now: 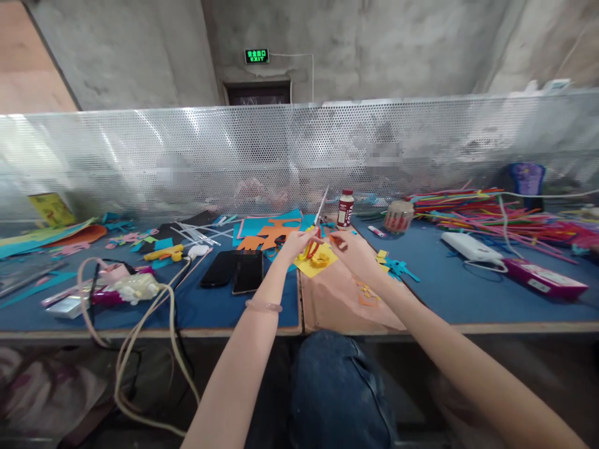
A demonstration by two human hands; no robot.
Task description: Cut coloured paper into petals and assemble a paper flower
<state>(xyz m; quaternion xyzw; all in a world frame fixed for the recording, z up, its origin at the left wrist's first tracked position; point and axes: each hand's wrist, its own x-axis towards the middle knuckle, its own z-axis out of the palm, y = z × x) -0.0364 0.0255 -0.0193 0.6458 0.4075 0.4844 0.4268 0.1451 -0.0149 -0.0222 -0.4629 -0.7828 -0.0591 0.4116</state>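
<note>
My left hand (299,243) is closed around the orange handles of a pair of scissors (317,226), whose blades point up and away. My right hand (352,249) pinches a small orange paper piece (337,240) just right of the scissors. Both hands hover over a yellow paper sheet (314,263) lying on brown paper (341,299) at the blue table's (468,293) front middle. Small orange and yellow scraps lie on the brown paper below my right wrist.
Two dark phones (234,269) lie left of my hands. A glue bottle (345,209) and a tape roll (399,216) stand behind. Coloured paper strips (491,215), a white power bank (470,246) and a pink box (545,279) lie right. Cables and clutter fill the left.
</note>
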